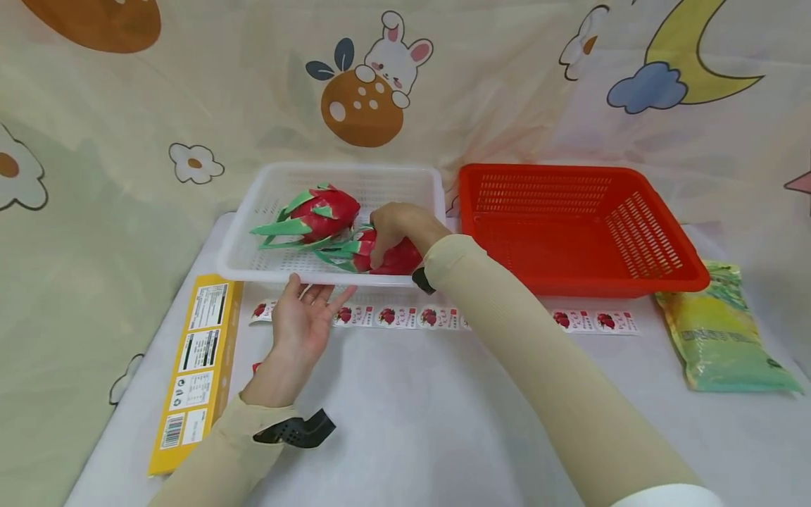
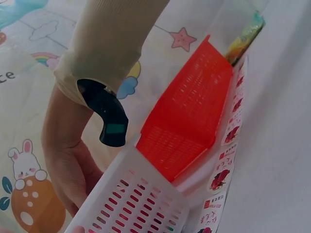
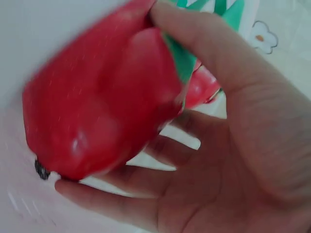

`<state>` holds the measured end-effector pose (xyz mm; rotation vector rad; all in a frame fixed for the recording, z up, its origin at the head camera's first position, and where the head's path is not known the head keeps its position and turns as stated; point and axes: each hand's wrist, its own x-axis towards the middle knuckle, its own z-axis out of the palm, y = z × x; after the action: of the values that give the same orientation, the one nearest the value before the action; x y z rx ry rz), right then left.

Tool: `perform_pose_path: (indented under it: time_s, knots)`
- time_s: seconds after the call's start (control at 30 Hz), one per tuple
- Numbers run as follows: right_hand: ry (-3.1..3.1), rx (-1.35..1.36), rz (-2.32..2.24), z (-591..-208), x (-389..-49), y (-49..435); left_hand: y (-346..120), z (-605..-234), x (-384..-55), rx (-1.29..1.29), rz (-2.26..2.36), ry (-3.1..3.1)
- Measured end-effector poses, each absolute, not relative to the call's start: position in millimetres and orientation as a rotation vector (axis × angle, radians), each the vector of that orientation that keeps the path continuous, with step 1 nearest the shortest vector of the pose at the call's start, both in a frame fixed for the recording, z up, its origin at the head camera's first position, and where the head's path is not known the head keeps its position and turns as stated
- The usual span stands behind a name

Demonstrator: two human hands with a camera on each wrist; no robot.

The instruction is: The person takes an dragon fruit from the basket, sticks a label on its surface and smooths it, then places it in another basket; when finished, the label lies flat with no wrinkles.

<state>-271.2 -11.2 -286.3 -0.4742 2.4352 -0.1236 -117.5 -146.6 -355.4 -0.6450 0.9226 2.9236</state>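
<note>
In the head view my right hand reaches into a white basket and grips a red dragon fruit with green leaf tips. The right wrist view shows this fruit close up, thumb on one side and fingers spread along the other. Another dragon fruit lies to its left in the basket. My left hand is palm up at the basket's front edge, fingers fairly straight beneath the rim and thumb tip right at it.
A red basket stands right of the white one. A strip of dragon fruit stickers runs along the table before both baskets. At left lies a yellow box, at right a green and yellow bag. A patterned cloth hangs behind.
</note>
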Motion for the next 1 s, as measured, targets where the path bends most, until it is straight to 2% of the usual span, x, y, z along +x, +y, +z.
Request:
perform_pose_path:
  time_s: [0.33,0.63,0.83,1.0]
  knots:
    - [2.535,-0.496,-0.227,-276.5,-256.0,-5.4,-145.1,-355.3,-115.0,-0.626,2.913,0.984]
    - [2.703,-0.687,-0.235,-227.8,-239.2,29.4,-144.9,-356.1,-114.7,-0.612,2.929,0.983]
    - [2.778,-0.813,-0.304,-202.0,-189.0,68.6,-146.1,-356.5,-115.1,-0.618,2.922,0.93]
    - [2.817,-0.923,-0.298,-217.2,-127.5,99.1,-148.6,-355.5,-116.0,-0.645,2.918,0.908]
